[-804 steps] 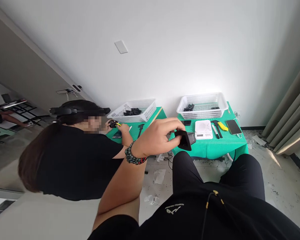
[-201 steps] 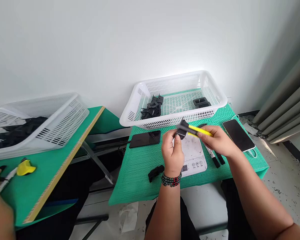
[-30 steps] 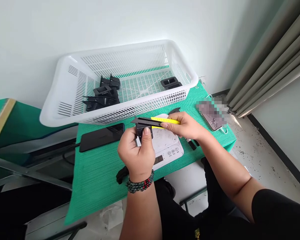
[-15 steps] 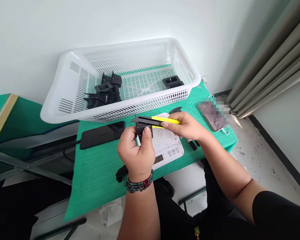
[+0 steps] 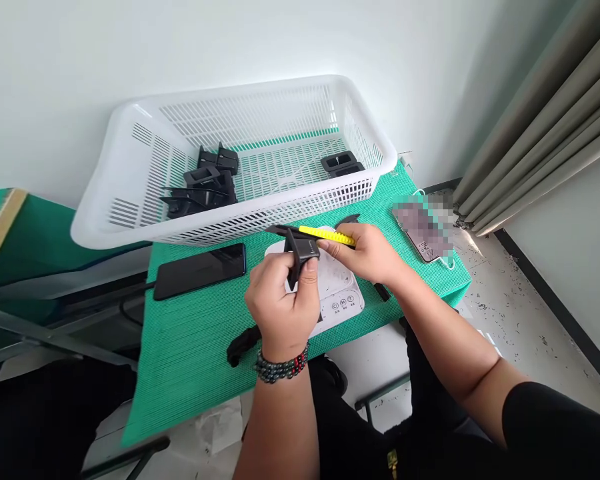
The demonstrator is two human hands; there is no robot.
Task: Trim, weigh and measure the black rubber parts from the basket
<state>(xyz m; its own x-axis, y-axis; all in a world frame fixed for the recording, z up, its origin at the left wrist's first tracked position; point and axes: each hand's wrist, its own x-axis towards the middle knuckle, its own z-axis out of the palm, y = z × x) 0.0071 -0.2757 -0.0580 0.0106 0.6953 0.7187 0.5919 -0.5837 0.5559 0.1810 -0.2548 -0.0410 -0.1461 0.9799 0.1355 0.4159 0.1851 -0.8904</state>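
Observation:
My left hand [image 5: 285, 293] is closed on a black plastic part [image 5: 305, 251] with a flat flange, raised above a white digital scale [image 5: 337, 283]. Closed round a yellow-and-black utility knife [image 5: 325, 235], my right hand [image 5: 367, 252] keeps it just behind the part. The knife points left, and its blade end passes behind the flange. Whether the blade touches the part I cannot tell. Several similar black parts [image 5: 205, 190] lie inside the white plastic basket [image 5: 260, 223] at the back.
A dark phone [image 5: 200, 271] lies left of the scale on the green mat [image 5: 190, 353]. Another phone [image 5: 423, 233] with a white cable sits at the right. A black object [image 5: 243, 345] rests near the front edge, and a grey curtain [image 5: 540, 113] hangs at the right.
My left hand has turned the black part and shifted it slightly right, so its flange now stands nearly upright. The utility knife has gone from in front of the part to behind it.

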